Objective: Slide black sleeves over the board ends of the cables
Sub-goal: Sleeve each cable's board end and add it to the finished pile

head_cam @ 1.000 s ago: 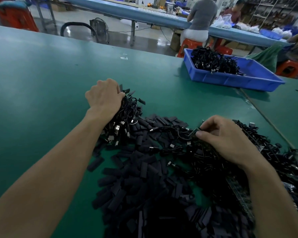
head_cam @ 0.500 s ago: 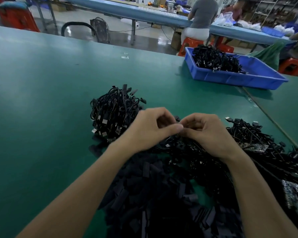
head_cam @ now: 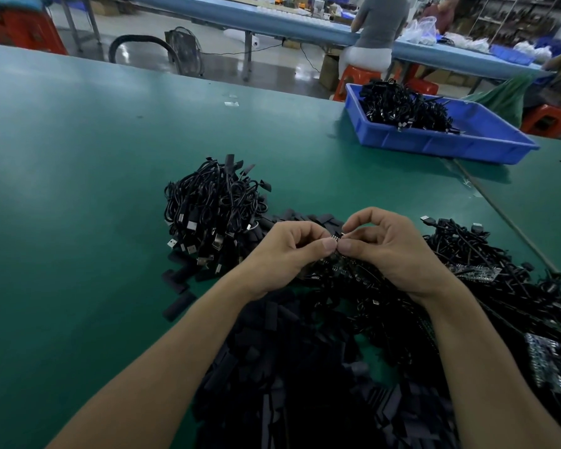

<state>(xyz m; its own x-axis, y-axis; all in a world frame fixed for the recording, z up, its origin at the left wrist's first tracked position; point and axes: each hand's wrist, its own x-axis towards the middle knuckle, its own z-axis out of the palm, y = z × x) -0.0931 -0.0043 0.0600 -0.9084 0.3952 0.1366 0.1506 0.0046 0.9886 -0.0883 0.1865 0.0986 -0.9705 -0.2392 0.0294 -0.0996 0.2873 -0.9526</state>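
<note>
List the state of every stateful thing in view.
left hand: pinching small black part at fingertips
right hand: pinching the same part
bundled cables: heaped on table, untouched
loose sleeves: scattered pile on table
blue tray: partly filled with black cables

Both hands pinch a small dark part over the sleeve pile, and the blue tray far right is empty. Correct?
No. In the head view the blue tray holds a heap of black cables. The rest stands: left hand and right hand pinch the small dark part over the sleeve pile.
</note>
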